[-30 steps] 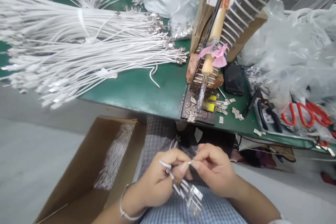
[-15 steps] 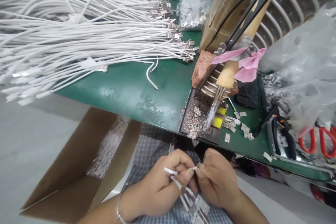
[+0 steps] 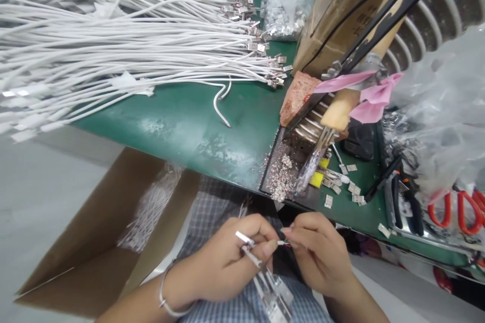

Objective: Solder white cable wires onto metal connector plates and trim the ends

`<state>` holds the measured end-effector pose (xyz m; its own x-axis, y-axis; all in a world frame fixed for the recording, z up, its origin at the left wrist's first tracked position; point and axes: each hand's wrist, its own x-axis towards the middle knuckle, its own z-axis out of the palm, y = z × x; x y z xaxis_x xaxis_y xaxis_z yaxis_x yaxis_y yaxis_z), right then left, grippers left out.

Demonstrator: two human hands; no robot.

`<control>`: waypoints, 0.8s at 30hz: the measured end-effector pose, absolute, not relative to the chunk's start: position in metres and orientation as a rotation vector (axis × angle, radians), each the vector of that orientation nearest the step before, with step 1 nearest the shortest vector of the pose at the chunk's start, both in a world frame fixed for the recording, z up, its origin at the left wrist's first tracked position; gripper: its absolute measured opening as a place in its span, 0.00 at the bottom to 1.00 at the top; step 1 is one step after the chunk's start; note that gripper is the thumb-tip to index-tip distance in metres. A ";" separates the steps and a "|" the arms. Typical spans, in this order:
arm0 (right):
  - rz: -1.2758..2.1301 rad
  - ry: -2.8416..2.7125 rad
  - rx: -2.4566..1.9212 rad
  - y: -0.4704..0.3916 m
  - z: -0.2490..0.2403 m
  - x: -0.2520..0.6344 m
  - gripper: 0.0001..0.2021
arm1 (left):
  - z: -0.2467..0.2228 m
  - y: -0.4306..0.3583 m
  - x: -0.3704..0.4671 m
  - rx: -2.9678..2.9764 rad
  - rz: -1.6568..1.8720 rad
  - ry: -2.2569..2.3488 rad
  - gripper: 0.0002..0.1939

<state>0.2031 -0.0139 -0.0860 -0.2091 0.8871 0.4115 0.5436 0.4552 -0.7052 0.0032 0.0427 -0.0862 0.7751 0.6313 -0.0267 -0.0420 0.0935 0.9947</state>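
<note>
My left hand (image 3: 242,250) is closed around several white cables, pinching one between thumb and forefinger. That white cable (image 3: 280,243) pokes out to the right with thin coloured wires bared at its tip. Metal USB plugs (image 3: 278,308) dangle below the hand on other cables, and one more plug (image 3: 244,238) sticks up over its fingers. My right hand (image 3: 318,250) is beside the bared wires, its fingertips drawn together just above and right of them. Whatever lies between those fingertips is too small to make out.
Bundled white cables (image 3: 151,50) cover the green table (image 3: 178,131) at left. A soldering iron (image 3: 335,111) with a pink ribbon rests over a black tray (image 3: 269,176) of solder bits. Loose plugs (image 3: 354,189), red-handled pliers (image 3: 441,212) and an open carton (image 3: 87,222) are nearby.
My right fingertips have shifted up off the cable tip, so its coloured wires now show. My left hand still grips the cables. The view has shifted slightly.
</note>
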 end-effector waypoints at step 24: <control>1.137 -1.423 -1.222 -0.032 -0.080 0.211 0.05 | -0.089 0.052 -0.008 2.168 0.657 0.271 0.16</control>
